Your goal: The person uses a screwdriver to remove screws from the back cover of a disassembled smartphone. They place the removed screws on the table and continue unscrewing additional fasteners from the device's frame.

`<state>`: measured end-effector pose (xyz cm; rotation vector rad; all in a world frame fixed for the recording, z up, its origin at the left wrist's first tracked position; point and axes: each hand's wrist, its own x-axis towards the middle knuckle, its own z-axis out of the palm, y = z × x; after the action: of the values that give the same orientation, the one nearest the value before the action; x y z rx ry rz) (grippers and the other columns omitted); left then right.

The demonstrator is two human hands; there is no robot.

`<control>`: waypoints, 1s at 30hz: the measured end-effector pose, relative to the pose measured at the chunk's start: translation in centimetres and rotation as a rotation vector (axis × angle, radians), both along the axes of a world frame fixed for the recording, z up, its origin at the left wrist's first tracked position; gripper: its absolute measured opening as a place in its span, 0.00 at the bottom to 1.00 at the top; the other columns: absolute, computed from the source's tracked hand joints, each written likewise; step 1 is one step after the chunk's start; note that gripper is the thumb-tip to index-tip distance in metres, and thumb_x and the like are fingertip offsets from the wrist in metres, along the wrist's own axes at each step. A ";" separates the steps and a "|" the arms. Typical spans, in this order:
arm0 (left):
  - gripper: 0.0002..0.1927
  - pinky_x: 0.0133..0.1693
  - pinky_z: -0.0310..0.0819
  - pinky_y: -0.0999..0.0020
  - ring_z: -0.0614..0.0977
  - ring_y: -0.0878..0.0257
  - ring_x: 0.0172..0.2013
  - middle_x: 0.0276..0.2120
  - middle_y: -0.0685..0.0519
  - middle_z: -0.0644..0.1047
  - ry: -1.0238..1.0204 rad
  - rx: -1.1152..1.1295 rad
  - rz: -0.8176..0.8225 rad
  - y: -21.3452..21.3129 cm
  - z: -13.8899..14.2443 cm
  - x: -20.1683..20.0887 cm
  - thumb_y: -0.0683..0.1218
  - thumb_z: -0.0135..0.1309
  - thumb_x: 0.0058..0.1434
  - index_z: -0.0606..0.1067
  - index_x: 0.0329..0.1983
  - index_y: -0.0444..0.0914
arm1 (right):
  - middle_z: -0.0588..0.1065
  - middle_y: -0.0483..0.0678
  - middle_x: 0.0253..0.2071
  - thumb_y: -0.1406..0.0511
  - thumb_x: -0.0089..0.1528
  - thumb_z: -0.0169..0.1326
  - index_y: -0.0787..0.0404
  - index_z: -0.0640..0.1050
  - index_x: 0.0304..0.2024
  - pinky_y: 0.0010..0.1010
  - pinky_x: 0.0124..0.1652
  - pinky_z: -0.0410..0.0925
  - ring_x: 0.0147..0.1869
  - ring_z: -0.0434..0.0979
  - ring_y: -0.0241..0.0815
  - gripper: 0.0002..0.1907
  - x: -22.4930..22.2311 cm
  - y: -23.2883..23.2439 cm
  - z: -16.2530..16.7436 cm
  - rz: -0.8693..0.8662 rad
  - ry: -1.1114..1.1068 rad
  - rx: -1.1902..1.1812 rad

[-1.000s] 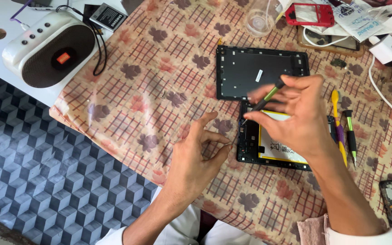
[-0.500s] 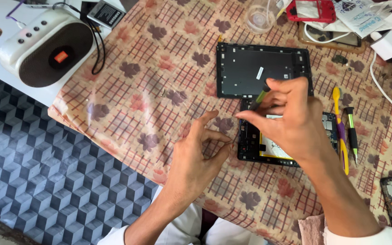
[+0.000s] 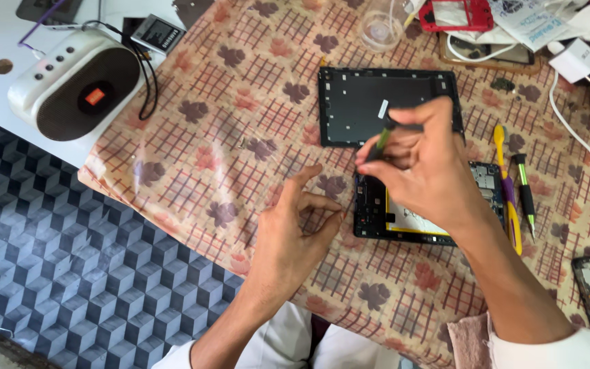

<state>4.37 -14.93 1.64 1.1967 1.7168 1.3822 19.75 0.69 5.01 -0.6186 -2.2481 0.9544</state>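
My right hand (image 3: 426, 164), fingers pinched shut round a green-handled screwdriver (image 3: 379, 142), tip angled down to the upper-left corner of the opened tablet body (image 3: 377, 215), which lies flat on the tablecloth (image 3: 227, 130) w/ its yellow-edged inner part showing under my wrist. My left hand (image 3: 293, 236): palm turned inward, fingers loosely spread and half curled, holding nothing I can make out, index tip just beside the tablet's left edge. Directly beyond the right hand: black back cover (image 3: 356, 102), inner face up, touching or nearly touching the tablet body. Right of the tablet: yellow pry tool (image 3: 509, 205) and a second green-handled driver (image 3: 525, 195), lying side by side. Far left, on the white tabletop: white speaker (image 3: 69, 85) w/ black cable. Top edge: clear cup (image 3: 380, 27), red phone frame (image 3: 455, 15).
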 end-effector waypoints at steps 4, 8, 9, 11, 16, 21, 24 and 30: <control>0.44 0.58 0.70 0.55 0.79 0.46 0.57 0.51 0.45 0.82 0.231 0.184 -0.122 -0.1 -0.1 0.0 0.45 0.69 0.51 0.61 0.67 0.30 | 0.79 0.61 0.43 0.69 0.58 0.71 0.68 0.58 0.55 0.34 0.46 0.79 0.48 0.85 0.47 0.36 -0.4 -0.1 -0.1 -0.054 -0.031 0.308; 0.54 0.60 0.66 0.51 0.72 0.40 0.62 0.61 0.38 0.74 0.392 0.190 -0.242 0.0 -0.5 0.1 0.50 0.69 0.52 0.51 0.72 0.24 | 0.78 0.57 0.49 0.72 0.64 0.63 0.66 0.55 0.57 0.31 0.49 0.79 0.52 0.84 0.44 0.31 -0.3 -0.2 -0.2 0.127 0.105 -0.156; 0.55 0.60 0.66 0.51 0.73 0.40 0.62 0.61 0.39 0.75 0.404 0.202 -0.250 0.0 -0.6 0.1 0.51 0.68 0.53 0.49 0.73 0.23 | 0.79 0.58 0.46 0.73 0.62 0.65 0.67 0.56 0.57 0.33 0.47 0.79 0.49 0.85 0.46 0.33 -0.2 -0.3 -0.3 0.048 0.024 -0.028; 0.56 0.61 0.66 0.51 0.74 0.41 0.62 0.61 0.41 0.77 0.416 0.200 -0.268 0.0 -0.9 0.1 0.51 0.67 0.55 0.46 0.73 0.22 | 0.79 0.60 0.44 0.74 0.59 0.68 0.69 0.57 0.56 0.34 0.45 0.80 0.46 0.85 0.47 0.34 -0.2 -0.4 -0.4 -0.015 -0.059 0.158; 0.53 0.67 0.59 0.47 0.72 0.37 0.62 0.60 0.40 0.77 0.493 0.199 -0.318 0.0 -1.4 0.0 0.51 0.65 0.58 0.46 0.73 0.21 | 0.78 0.61 0.52 0.74 0.66 0.58 0.69 0.53 0.57 0.34 0.54 0.79 0.57 0.83 0.48 0.28 0.2 -0.3 -0.1 0.181 0.054 -0.072; 0.51 0.69 0.55 0.45 0.75 0.41 0.63 0.59 0.41 0.77 0.447 0.194 -0.328 0.0 -1.5 0.2 0.48 0.63 0.59 0.46 0.73 0.21 | 0.78 0.58 0.39 0.70 0.57 0.71 0.69 0.56 0.53 0.30 0.40 0.80 0.42 0.85 0.44 0.37 0.2 -0.2 0.0 -0.076 -0.108 0.193; 0.50 0.69 0.55 0.45 0.75 0.42 0.62 0.59 0.41 0.78 0.440 0.175 -0.325 0.1 -1.6 0.3 0.49 0.63 0.59 0.48 0.72 0.21 | 0.78 0.57 0.45 0.69 0.60 0.63 0.67 0.54 0.54 0.26 0.46 0.79 0.48 0.84 0.40 0.33 -0.1 -0.1 -0.4 0.067 0.067 -0.152; 0.49 0.70 0.55 0.47 0.74 0.42 0.63 0.59 0.41 0.78 0.443 0.158 -0.310 -0.1 -1.5 0.3 0.47 0.62 0.58 0.48 0.72 0.21 | 0.78 0.60 0.43 0.74 0.56 0.68 0.67 0.56 0.54 0.31 0.43 0.80 0.46 0.84 0.44 0.36 -0.1 0.0 -0.9 -0.036 -0.045 0.139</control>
<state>4.70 -14.98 0.11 1.8822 1.6274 1.1364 19.64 0.69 4.07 -0.6219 -2.3117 0.7659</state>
